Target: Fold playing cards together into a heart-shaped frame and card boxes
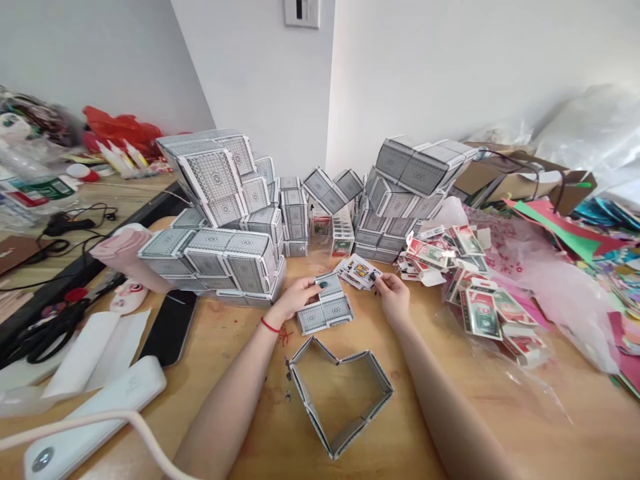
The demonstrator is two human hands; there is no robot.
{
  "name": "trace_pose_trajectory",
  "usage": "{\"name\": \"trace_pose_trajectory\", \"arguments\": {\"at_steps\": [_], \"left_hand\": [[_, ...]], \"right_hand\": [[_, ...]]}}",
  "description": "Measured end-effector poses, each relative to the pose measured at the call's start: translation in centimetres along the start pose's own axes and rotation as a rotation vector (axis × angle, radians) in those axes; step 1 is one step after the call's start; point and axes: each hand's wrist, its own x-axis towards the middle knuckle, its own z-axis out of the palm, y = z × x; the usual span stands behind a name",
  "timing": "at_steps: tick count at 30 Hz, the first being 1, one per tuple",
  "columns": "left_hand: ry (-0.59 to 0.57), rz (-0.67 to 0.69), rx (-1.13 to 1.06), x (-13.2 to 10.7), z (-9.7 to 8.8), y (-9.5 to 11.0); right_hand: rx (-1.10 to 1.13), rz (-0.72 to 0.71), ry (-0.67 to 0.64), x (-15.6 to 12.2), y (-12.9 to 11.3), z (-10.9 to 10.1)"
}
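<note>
left grip [295,298]: closed on the far left end of the card-block strip [326,311], thumb on top, fingers curled under the edge; red string band [270,325] on the wrist
right grip [393,298]: fingers curled in, thumb and forefinger tips close together at the near edge of the face-card fan [360,271]; cannot tell if it actually pinches a card or only touches
card-block strip: flat row of folded grey-backed card blocks, lying on the table [235,360] between the two grips, touching the left one, just left of the right one
face-card fan: small spread of face-up cards, right at the right grip's fingertips, just beyond the strip
heart frame [340,393]: open heart outline built from grey card blocks, flat on the table, just nearer the person than both grips, between the forearms, apart from the strip
left block pile [220,227]: big stack of grey card blocks, beyond and left of the left grip, near it
right block pile [410,183]: similar stack, beyond the right grip, well back by the wall
card packets [480,310]: heap of red and green printed packets on clear plastic, just right of the right grip
phone [170,327]: dark, lying flat, left of the left grip, against the left pile's foot
scissors [45,333]: black handles, far left of the left grip
white device [95,407]: long, rounded, left of the left forearm, near the table's front edge
</note>
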Motion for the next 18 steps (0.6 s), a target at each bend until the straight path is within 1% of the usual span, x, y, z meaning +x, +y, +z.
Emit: {"name": "trace_pose_trajectory", "arguments": {"at_steps": [2,5,9,14,18], "left_hand": [[0.008,-0.007,-0.005,-0.04,-0.17,0.07],[0.024,-0.01,0.015,-0.08,-0.32,0.1],[0.03,0.0,0.043,-0.06,-0.38,0.03],[0.023,0.01,0.057,0.01,-0.36,-0.04],[0.034,0.019,0.085,0.04,-0.29,-0.05]], "right_hand": [[0.14,0.046,-0.053,-0.21,-0.46,-0.34],[0.221,0.099,-0.089,-0.5,-0.83,-0.52],[0.223,0.114,-0.123,-0.69,-0.78,-0.32],[0.207,0.103,-0.108,-0.69,-0.78,-0.18],[0.17,0.106,-0.171,-0.84,-1.08,-0.07]]}}
